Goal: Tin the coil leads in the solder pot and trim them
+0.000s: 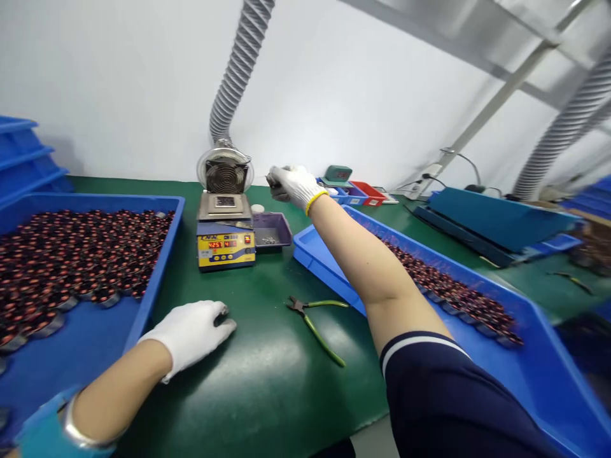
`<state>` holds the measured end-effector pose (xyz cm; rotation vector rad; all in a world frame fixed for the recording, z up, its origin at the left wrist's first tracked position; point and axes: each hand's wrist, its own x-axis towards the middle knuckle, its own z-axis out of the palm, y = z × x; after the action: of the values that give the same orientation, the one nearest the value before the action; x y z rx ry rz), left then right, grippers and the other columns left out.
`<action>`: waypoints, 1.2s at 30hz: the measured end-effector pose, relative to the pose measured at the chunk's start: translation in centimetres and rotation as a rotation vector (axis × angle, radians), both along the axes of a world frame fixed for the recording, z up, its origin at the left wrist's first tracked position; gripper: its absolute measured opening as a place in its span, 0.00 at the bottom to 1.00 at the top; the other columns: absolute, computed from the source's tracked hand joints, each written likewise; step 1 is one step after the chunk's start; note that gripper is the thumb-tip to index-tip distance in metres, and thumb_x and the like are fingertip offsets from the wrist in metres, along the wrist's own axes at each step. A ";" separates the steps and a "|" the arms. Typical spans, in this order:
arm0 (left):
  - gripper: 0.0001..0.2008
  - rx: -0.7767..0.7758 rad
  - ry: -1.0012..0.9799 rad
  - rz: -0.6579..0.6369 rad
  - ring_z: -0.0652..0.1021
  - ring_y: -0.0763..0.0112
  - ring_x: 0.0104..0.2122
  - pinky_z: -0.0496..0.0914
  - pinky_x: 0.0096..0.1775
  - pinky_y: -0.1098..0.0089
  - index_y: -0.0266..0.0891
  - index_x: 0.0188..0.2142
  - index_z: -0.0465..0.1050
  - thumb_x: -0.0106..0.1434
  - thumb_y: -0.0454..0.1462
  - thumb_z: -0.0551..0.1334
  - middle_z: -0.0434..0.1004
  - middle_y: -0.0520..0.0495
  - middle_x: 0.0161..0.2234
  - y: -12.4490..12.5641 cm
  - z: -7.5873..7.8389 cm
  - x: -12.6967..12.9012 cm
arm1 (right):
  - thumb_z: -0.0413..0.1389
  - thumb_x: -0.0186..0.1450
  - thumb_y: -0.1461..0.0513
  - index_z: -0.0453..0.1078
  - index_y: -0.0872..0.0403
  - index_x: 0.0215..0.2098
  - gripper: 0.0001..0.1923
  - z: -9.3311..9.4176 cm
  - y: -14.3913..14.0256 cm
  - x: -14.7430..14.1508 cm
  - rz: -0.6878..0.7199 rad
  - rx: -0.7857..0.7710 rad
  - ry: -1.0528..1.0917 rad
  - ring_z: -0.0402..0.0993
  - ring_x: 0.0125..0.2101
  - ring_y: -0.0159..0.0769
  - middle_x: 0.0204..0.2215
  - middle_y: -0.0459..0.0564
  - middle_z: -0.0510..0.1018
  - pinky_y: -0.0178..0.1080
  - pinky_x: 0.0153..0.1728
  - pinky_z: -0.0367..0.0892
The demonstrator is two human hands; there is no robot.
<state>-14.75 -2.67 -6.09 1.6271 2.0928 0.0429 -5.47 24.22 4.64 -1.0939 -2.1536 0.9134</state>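
My left hand (193,334), in a white glove, rests low over the green tabletop between the left tray and the cutters. Its fingers are slightly bent, the thumb is apart from them, and I see nothing held. My right hand (293,186), gloved with a yellow cuff, is stretched forward to the right of the soldering station (226,248). Its fingers are pinched together; whatever is between them is too small to make out. Green-handled cutters (317,321) lie spread on the table. Behind them, a purple box (272,230) contains small metal bits.
A blue tray (162,267) full of dark parts with coppery tops stands left. Another blue tray (539,375) of similar parts lies under my right arm. A grey duct hose (241,63) hangs above the station's fan (226,177). Stacked blue trays (28,156) stand far left.
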 end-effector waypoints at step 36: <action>0.09 0.107 0.406 0.587 0.71 0.48 0.51 0.67 0.46 0.62 0.40 0.25 0.74 0.43 0.40 0.63 0.72 0.40 0.51 -4.2 2.3 -12.1 | 0.59 0.56 0.55 0.72 0.55 0.43 0.19 -6.1 1.6 10.0 -0.375 0.628 -0.192 0.66 0.51 0.46 0.46 0.64 0.72 0.43 0.52 0.59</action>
<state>-26.84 -6.85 -3.75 1.0823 2.8654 0.0190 4.50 25.85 -1.42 -1.2128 -2.0556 -0.0480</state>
